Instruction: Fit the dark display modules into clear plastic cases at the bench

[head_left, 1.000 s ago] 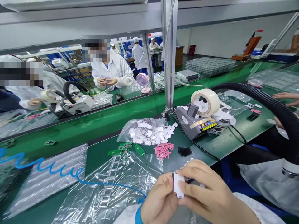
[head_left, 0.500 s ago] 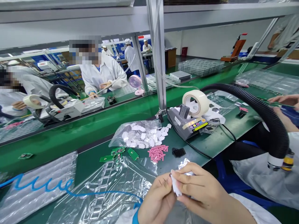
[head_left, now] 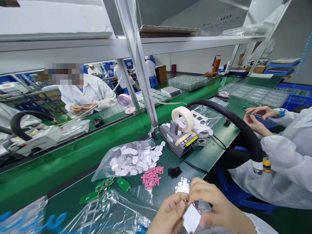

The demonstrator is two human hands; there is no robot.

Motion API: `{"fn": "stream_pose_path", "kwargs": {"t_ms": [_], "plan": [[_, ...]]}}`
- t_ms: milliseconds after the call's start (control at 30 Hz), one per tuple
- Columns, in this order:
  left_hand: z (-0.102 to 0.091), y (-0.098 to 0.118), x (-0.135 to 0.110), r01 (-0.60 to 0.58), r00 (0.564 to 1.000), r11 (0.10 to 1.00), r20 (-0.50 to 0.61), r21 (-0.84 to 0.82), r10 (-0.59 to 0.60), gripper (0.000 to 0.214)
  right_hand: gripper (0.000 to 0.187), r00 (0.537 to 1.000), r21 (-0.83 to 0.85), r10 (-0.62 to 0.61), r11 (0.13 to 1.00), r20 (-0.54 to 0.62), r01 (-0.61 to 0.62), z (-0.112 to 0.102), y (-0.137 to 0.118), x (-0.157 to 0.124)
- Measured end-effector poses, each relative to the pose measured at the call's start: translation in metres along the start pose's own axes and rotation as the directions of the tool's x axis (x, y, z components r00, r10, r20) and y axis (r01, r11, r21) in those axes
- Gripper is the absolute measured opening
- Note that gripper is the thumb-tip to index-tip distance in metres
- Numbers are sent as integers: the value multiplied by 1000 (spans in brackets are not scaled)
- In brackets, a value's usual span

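As left hand (head_left: 168, 211) and right hand (head_left: 214, 203) pinch it, the small piece (head_left: 192, 219) looks flat and white.

A pink fan (head_left: 124, 100) stands beside a post (head_left: 129, 83); cardboard (head_left: 168, 31) lies on a shelf (head_left: 170, 45); farther back, a red bin (head_left: 174, 68).

Electronics assembly workshop, circuit boards (head_left: 123, 184), white-coated workers (head_left: 84, 94)
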State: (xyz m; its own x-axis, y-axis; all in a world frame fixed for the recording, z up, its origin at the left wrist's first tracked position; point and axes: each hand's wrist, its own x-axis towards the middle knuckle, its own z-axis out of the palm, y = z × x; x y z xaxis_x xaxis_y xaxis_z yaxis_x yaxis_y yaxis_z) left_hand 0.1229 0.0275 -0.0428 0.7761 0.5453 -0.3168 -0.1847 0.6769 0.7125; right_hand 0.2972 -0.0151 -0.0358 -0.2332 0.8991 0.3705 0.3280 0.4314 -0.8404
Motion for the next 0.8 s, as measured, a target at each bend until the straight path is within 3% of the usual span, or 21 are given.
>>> {"fn": "stream_pose_path", "kwargs": {"t_ms": [67, 133, 200, 300, 367, 467, 533, 600, 700, 800], "plan": [[-5, 2, 1, -168, 969, 948, -131, 272, 209, 18, 52, 998, -127, 57, 990, -27, -60, -1, 8, -6], [-9, 3, 1, -244, 939, 836, -94, 491, 330, 20, 47, 993, -204, 100, 973, -61, -110, 0, 13, -11], [-10, 2, 1, -248, 937, 767, -53, 592, 344, 19, 42, 979, -115, 171, 976, -113, -183, 5, 18, -11], [-8, 0, 1, -195, 926, 769, -144, 609, 349, 6, 41, 918, 170, 342, 935, -201, -311, 7, 33, -6], [-7, -1, 2, -152, 925, 869, -242, 470, 293, 5, 43, 842, 299, 457, 878, -289, -374, 0, 53, 4], [-5, 0, 2, -92, 951, 995, -293, 40, 100, 15, 42, 700, 427, 581, 804, -414, -415, -21, 91, 25], [-4, 1, 2, -50, 964, 975, -266, -215, -9, 17, 35, 639, 484, 622, 774, -453, -410, -31, 108, 39], [-3, 2, 1, -18, 966, 919, -245, -393, -85, 15, 30, 609, 509, 628, 769, -485, -387, -32, 110, 48], [-3, 3, -5, -28, 959, 811, -245, -584, -143, 10, 29, 644, 507, 585, 795, -493, -334, -11, 79, 46], [-4, 5, -13, -90, 950, 721, -277, -687, -146, 4, 32, 781, 490, 510, 816, -361, -306, 18, 25, 29]]}}
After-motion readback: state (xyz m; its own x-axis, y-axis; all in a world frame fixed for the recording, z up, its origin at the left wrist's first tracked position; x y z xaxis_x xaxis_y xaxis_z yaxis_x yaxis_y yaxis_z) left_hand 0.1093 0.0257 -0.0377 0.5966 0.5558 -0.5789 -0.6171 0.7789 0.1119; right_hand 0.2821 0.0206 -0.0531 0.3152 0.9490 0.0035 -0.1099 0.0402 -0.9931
